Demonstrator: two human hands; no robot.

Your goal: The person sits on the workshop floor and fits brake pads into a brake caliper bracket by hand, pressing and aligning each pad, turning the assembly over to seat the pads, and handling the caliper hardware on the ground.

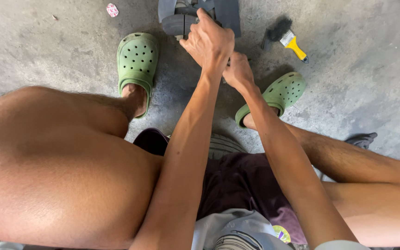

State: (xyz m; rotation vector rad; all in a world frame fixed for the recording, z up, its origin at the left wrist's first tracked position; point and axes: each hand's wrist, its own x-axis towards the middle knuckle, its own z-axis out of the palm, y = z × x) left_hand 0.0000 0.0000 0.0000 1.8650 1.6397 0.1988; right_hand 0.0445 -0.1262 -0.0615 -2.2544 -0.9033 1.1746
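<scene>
My left hand (209,41) grips the grey part (181,21), fingers curled on it. Right hand (238,71) just below, fingers hidden, cannot tell. Brush (285,37) right of part.

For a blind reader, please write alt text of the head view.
Both hands work at a grey part on a concrete floor: left hand on it, right hand beside. Green clogs flank them; a brush lies nearby.
</scene>
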